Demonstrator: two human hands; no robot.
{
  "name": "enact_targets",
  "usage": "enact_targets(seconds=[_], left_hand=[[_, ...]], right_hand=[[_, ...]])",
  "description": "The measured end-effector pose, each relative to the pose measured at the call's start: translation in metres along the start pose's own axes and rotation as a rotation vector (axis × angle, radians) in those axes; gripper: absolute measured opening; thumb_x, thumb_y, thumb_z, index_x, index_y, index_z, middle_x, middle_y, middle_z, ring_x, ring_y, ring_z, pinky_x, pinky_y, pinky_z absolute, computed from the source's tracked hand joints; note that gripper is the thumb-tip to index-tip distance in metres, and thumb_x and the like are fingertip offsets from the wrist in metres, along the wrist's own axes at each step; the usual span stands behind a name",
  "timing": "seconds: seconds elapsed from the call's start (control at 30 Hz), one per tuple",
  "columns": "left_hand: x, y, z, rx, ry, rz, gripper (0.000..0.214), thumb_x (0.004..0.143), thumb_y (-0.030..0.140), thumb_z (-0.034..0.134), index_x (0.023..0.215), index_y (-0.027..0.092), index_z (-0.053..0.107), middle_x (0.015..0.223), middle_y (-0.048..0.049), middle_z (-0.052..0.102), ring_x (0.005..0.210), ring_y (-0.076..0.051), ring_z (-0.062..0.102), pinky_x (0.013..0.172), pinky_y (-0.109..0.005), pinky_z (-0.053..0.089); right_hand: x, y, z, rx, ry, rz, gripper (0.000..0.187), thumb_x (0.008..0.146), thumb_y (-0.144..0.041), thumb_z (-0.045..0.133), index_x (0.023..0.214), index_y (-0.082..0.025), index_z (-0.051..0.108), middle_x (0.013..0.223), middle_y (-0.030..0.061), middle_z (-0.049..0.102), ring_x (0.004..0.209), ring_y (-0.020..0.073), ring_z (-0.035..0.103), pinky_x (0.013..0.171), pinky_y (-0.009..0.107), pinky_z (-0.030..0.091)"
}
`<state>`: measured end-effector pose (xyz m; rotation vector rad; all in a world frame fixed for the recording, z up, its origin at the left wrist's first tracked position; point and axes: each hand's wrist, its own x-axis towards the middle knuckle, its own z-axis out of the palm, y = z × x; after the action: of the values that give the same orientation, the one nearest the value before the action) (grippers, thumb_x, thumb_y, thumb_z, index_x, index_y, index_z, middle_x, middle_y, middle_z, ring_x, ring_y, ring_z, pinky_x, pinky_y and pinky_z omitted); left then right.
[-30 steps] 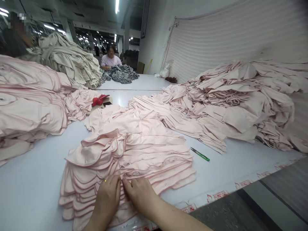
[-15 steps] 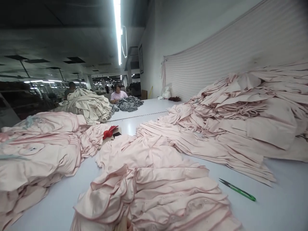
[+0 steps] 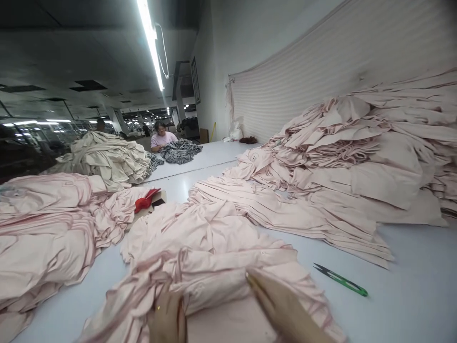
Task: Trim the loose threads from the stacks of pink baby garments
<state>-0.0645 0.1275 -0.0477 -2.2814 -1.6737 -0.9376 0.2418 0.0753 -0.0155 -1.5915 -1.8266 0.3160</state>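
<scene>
In the head view, a stack of pale pink garments (image 3: pixel 214 228) with darker pink edging lies in front of me. At its near end, my left hand (image 3: pixel 167 312), with a ring on one finger, is closed on the folded cloth of the top pink garment (image 3: pixel 217 288). Across from it, my right hand (image 3: pixel 276 302) has its fingers together, gripping the same garment's right part. The thumbs and the cloth inside the grips are partly hidden. Right of the stack lies a pair of green-handled thread snips (image 3: pixel 341 279), apart from both hands.
Pink garments are heaped at left (image 3: pixel 46 238) and in a high pile at right (image 3: pixel 339 157). A red item (image 3: pixel 146 201) sits beside a small box. Farther back are a cream cloth pile (image 3: pixel 107 157), dark patterned cloth (image 3: pixel 181 151) and a seated person (image 3: pixel 162 138).
Both my hands have come into fuller view over the near garments and hold the top one, whose near part is now folded up. The view has swung slightly right.
</scene>
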Motion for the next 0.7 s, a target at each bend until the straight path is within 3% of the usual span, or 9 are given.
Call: enact_targets(seconds=[0.1, 0.2, 0.27, 0.37, 0.43, 0.53, 0.63, 0.7], left_hand=[[0.021, 0.013, -0.003, 0.212, -0.191, 0.116, 0.035, 0.090, 0.009, 0.037, 0.099, 0.024, 0.067, 0.117, -0.0064, 0.070, 0.127, -0.025, 0.053, 0.081, -0.039, 0.051], [0.029, 0.029, -0.019, 0.346, -0.311, 0.132, 0.033, 0.094, 0.019, 0.035, 0.097, 0.021, 0.068, 0.113, -0.0106, 0.069, 0.128, -0.032, 0.050, 0.080, -0.049, 0.051], [0.027, 0.043, -0.030, 0.415, -0.269, 0.201, 0.027, 0.091, 0.029, 0.042, 0.089, 0.018, 0.067, 0.111, -0.0149, 0.067, 0.132, -0.039, 0.043, 0.088, -0.061, 0.046], [0.012, 0.071, -0.035, 0.379, -0.081, 0.280, 0.022, 0.084, 0.039, 0.054, 0.083, 0.018, 0.062, 0.118, -0.0168, 0.062, 0.129, -0.042, 0.045, 0.090, -0.062, 0.045], [-0.003, 0.096, -0.024, 0.207, -0.069, 0.358, 0.016, 0.084, 0.036, 0.057, 0.087, 0.021, 0.061, 0.114, -0.0134, 0.063, 0.113, -0.034, 0.056, 0.086, -0.050, 0.049], [-0.019, 0.139, 0.005, -0.113, -0.244, 0.468, 0.011, 0.089, 0.024, 0.051, 0.095, 0.023, 0.060, 0.094, -0.0060, 0.063, 0.084, -0.018, 0.061, 0.075, -0.031, 0.050], [-0.020, 0.174, 0.028, -0.211, -0.329, 0.428, 0.012, 0.093, 0.022, 0.047, 0.097, 0.022, 0.059, 0.086, -0.0029, 0.061, 0.075, -0.016, 0.059, 0.068, -0.028, 0.048], [-0.015, 0.189, 0.033, -0.220, -0.329, 0.401, 0.013, 0.093, 0.022, 0.046, 0.095, 0.022, 0.059, 0.084, -0.0025, 0.060, 0.074, -0.016, 0.060, 0.067, -0.028, 0.047]], right_hand=[[0.028, 0.029, -0.031, 0.097, -0.090, 0.033, 0.046, 0.100, -0.044, 0.034, 0.124, -0.021, 0.065, 0.121, 0.0114, 0.069, 0.109, 0.0265, 0.065, 0.093, 0.038, 0.051], [0.042, 0.036, -0.038, 0.169, -0.234, 0.000, 0.036, 0.100, -0.037, 0.040, 0.123, -0.022, 0.064, 0.118, 0.0065, 0.070, 0.105, 0.0216, 0.066, 0.092, 0.033, 0.049], [0.042, 0.038, -0.038, 0.186, -0.281, 0.029, 0.032, 0.098, -0.031, 0.047, 0.125, -0.023, 0.062, 0.123, 0.0033, 0.068, 0.110, 0.0188, 0.063, 0.095, 0.029, 0.046], [0.027, 0.043, -0.048, 0.110, -0.324, 0.065, 0.034, 0.096, -0.023, 0.050, 0.129, -0.022, 0.057, 0.126, 0.0021, 0.066, 0.113, 0.0160, 0.061, 0.094, 0.026, 0.045], [0.011, 0.045, -0.061, -0.047, -0.388, 0.078, 0.029, 0.093, -0.020, 0.053, 0.121, -0.023, 0.060, 0.117, 0.0006, 0.069, 0.104, 0.0155, 0.064, 0.087, 0.024, 0.046], [-0.008, 0.050, -0.073, -0.243, -0.448, 0.131, 0.022, 0.088, -0.014, 0.055, 0.106, -0.020, 0.065, 0.102, 0.0036, 0.072, 0.092, 0.0198, 0.066, 0.077, 0.028, 0.047], [-0.014, 0.055, -0.072, -0.325, -0.452, 0.161, 0.020, 0.087, -0.015, 0.054, 0.102, -0.017, 0.066, 0.099, 0.0085, 0.072, 0.090, 0.0241, 0.066, 0.077, 0.032, 0.046], [-0.011, 0.058, -0.068, -0.350, -0.448, 0.148, 0.020, 0.088, -0.017, 0.054, 0.105, -0.018, 0.065, 0.101, 0.0090, 0.071, 0.091, 0.0246, 0.065, 0.077, 0.032, 0.046]])
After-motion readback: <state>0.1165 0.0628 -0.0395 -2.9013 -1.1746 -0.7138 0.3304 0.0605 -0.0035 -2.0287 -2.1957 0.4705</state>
